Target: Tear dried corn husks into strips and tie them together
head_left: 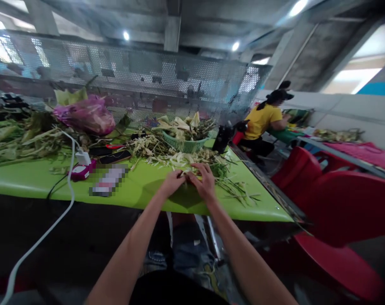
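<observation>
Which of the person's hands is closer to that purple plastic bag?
Left. The left hand is to the right of the purple bag and nearer the camera; the right hand lies farther right still, beyond the left.

Workshop | concrete pillar (172, 36) | plant strips (180, 159) on worktable (139, 186) | coworker (262, 120) (in yellow)

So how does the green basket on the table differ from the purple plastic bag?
The basket is green with an open-work wall, while the bag is pinkish purple and crumpled. The basket keeps a rounded, firm-looking shape; the bag bulges unevenly. The basket stands near the middle of the table, the bag toward its left. Both sit among loose plant pieces.
</observation>
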Tool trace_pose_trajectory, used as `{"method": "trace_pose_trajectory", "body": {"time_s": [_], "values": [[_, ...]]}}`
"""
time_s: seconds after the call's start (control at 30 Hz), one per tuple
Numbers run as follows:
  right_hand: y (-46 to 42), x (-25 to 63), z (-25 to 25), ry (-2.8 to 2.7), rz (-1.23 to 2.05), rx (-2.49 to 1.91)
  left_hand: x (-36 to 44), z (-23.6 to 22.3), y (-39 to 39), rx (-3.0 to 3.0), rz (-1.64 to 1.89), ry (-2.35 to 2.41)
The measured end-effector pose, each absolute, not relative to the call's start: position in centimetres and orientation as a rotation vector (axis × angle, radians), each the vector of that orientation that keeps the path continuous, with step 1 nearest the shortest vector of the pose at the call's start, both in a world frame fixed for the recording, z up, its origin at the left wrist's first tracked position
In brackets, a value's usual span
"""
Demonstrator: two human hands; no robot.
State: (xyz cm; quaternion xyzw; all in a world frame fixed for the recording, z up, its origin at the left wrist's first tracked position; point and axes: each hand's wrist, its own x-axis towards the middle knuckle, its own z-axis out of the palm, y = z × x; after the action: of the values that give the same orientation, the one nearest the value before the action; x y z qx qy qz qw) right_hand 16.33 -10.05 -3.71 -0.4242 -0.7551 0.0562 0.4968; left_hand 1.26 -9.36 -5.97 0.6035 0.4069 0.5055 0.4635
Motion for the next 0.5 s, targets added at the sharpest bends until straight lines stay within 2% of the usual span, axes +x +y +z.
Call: {"method": "trace_pose_trajectory", "body": {"time_s": [0.17, 0.5], "values": [[-10.2, 15.2, -4.1, -1.846, 0.224, -0.959, 1.5, -6.1, -9.5, 1.556, 1.241, 1.0], [-9.1, 15.9, -5.0, -1.576, 0.332, -1.102, 1.3, -6.0, -10.3, 1.578, 1.096, 0.91]]}}
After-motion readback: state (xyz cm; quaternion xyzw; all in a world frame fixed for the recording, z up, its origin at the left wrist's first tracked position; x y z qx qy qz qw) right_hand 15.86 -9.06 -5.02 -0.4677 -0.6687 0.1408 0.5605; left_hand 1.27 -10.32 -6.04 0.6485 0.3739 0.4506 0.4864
